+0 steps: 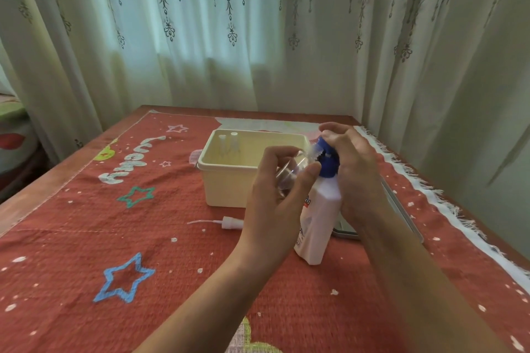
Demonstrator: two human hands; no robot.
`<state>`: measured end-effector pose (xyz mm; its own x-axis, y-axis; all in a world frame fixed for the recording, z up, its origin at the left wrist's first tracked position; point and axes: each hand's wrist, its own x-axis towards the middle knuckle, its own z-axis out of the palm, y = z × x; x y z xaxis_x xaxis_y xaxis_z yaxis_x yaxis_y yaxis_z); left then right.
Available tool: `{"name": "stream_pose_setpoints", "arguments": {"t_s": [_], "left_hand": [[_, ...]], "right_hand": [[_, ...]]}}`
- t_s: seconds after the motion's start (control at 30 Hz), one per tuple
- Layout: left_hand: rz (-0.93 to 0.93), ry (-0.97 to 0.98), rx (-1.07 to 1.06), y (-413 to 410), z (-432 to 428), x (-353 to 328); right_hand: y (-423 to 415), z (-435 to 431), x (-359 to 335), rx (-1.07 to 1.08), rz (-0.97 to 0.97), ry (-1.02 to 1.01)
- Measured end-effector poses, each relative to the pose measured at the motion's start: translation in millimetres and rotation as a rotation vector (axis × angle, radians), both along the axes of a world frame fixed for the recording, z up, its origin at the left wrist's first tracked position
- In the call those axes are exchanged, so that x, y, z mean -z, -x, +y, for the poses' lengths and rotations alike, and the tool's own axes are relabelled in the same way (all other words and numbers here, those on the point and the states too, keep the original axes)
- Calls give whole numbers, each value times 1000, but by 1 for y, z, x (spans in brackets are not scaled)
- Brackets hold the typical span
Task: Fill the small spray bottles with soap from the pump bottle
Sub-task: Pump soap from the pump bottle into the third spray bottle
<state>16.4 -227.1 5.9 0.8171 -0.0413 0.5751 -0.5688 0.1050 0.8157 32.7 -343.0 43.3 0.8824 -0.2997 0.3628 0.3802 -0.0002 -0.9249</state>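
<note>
one wide camera only, worn on the person's head, looking forward and down at the cream box [226, 189] from its near side, close enough that the box sits mid-frame; the curtain [200, 37] fills the view beyond the box.

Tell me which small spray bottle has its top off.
The clear bottle in the left hand, tilted at the pump; the two bottles standing in the cream tub wear white tops.

Left hand [275, 198], right hand [355, 172] close together, fingers [311, 173] curled.
</note>
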Motion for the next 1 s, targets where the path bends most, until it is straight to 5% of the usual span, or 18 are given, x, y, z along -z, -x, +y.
{"name": "stream_pose_setpoints", "arguments": {"t_s": [1.0], "left_hand": [[-11,38,10,0,-1,-4]], "right_hand": [[4,1,-1,-23,8,-29]]}}
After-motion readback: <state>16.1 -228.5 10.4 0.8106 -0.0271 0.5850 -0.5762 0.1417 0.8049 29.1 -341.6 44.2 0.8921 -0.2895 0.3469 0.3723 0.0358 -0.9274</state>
